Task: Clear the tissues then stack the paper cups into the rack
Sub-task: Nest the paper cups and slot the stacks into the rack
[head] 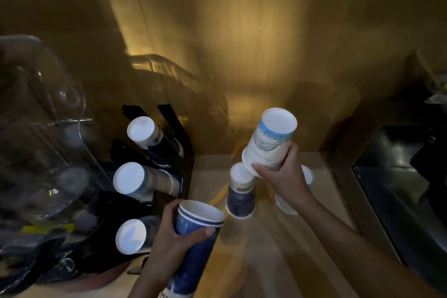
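My left hand (169,237) grips a stack of blue paper cups (196,247), its open mouth up, just right of the black cup rack (179,133). The rack holds three rows of nested cups, their white bases facing me: top (141,132), middle (129,178), bottom (130,237). My right hand (283,174) holds a white cup with blue print (271,143), bottom end up, above the counter. An upside-down blue cup (240,197) stands on the counter below it. Another white cup (287,203) is mostly hidden behind my right wrist. No tissues are visible.
A clear plastic cover (41,128) and dark clutter fill the left side. A wooden wall (242,43) rises behind the wooden counter (266,249). A dark sink or tray (406,176) lies to the right, past the counter's raised edge.
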`<action>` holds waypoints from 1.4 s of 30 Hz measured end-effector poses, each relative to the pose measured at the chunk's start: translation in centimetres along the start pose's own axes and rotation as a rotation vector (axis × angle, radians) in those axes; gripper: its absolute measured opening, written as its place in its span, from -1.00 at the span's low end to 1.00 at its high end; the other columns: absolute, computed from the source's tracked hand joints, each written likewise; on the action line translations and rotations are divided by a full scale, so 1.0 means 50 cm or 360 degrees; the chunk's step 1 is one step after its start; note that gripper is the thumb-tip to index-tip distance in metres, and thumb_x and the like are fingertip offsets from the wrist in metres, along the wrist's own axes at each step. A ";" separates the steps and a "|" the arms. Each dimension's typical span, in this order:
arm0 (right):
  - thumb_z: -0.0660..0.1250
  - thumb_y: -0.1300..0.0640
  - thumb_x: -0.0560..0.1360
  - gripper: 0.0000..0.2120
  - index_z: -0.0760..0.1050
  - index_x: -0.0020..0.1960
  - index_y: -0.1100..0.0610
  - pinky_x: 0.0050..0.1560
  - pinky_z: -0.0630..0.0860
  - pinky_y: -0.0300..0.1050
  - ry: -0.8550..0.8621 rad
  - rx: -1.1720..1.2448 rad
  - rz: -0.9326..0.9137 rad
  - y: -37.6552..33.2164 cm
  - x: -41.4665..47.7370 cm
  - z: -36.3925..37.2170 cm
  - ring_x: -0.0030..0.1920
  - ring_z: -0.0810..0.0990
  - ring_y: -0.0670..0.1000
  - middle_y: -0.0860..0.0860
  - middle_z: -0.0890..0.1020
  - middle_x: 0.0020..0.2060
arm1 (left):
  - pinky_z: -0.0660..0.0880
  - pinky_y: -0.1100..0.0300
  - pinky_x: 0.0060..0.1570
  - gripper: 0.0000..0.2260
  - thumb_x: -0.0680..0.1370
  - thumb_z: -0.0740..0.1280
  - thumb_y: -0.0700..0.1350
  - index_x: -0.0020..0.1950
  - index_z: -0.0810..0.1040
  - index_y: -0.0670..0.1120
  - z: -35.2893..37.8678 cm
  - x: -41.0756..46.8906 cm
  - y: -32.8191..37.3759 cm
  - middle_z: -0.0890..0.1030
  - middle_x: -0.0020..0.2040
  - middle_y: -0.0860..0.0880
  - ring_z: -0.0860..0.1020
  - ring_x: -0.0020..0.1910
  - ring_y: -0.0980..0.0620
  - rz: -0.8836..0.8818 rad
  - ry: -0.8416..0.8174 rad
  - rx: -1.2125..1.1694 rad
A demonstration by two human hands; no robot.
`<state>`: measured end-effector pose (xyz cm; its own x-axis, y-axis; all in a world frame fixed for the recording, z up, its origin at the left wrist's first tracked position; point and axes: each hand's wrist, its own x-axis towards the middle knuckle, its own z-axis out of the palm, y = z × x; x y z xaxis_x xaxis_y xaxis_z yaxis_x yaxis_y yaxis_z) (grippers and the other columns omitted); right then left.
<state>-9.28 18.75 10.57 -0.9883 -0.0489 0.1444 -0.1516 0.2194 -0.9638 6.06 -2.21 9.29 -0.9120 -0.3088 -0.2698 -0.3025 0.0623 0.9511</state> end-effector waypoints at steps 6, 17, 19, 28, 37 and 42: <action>0.56 0.13 0.23 -0.22 0.17 0.29 0.04 -0.02 0.42 -0.31 0.0401 -0.0034 -0.0060 0.020 0.017 -0.063 0.11 0.44 -0.12 -0.09 0.40 0.15 | 0.46 0.23 -0.25 -0.35 0.11 0.52 0.06 0.14 0.45 -0.07 0.016 -0.004 -0.006 0.61 0.02 -0.07 0.59 -0.08 0.04 -0.0084 0.0104 -0.0150; 0.59 0.00 0.13 -0.17 0.21 0.25 -0.03 0.26 0.39 0.26 0.0322 -0.0372 0.0274 0.094 -0.016 -0.134 0.27 0.43 0.08 0.02 0.45 0.26 | 0.48 0.25 -0.28 -0.44 0.04 0.49 0.15 -0.03 0.43 0.11 0.082 0.006 0.020 0.60 -0.03 0.01 0.61 -0.10 0.06 -0.0180 -0.0145 -0.0080; 0.59 -0.04 0.12 -0.08 0.18 0.34 0.03 0.33 0.27 0.27 0.0238 -0.0697 0.0445 0.117 -0.023 -0.137 0.31 0.38 0.13 0.07 0.44 0.29 | 0.48 0.25 -0.25 -0.45 0.06 0.50 0.14 -0.02 0.42 0.13 0.097 0.004 0.022 0.59 -0.01 0.03 0.60 -0.06 0.06 -0.0174 -0.0201 -0.0041; 0.34 0.20 0.46 -0.95 0.57 -0.11 0.10 -0.11 0.51 -0.14 -0.0088 -0.0523 0.0355 0.089 -0.082 -0.157 -0.05 0.60 0.03 0.04 0.64 -0.12 | 0.45 0.48 -0.43 -0.44 0.28 0.55 -0.06 0.17 0.36 0.00 0.158 0.004 0.030 0.50 -0.03 0.17 0.50 -0.12 0.23 -0.0021 -0.0226 0.0216; 0.39 0.01 0.42 -0.92 0.64 -0.12 -0.06 -0.03 0.52 -0.14 -0.0869 -0.0094 -0.0009 -0.012 -0.139 -0.100 -0.07 0.58 -0.09 -0.16 0.66 -0.21 | 0.41 0.38 -0.22 -0.30 0.29 0.53 0.00 0.34 0.28 -0.05 0.204 0.007 0.044 0.47 0.17 0.00 0.50 -0.01 0.10 0.0000 -0.0240 0.0224; 0.28 0.08 0.51 -0.87 0.55 -0.19 -0.05 0.10 0.33 -0.15 -0.0931 -0.0455 -0.0174 -0.004 -0.138 -0.107 -0.06 0.44 -0.16 -0.20 0.54 -0.26 | 0.48 0.29 -0.11 -0.36 0.29 0.54 -0.02 0.27 0.32 0.00 0.204 0.006 0.037 0.52 0.11 0.04 0.53 -0.01 0.13 0.0028 -0.0312 0.0262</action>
<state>-2.52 24.24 10.95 -0.8077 -0.5895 0.0149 -0.3287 0.4291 -0.8413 2.37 7.51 9.44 -0.9489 -0.1174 -0.2929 -0.3126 0.2245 0.9230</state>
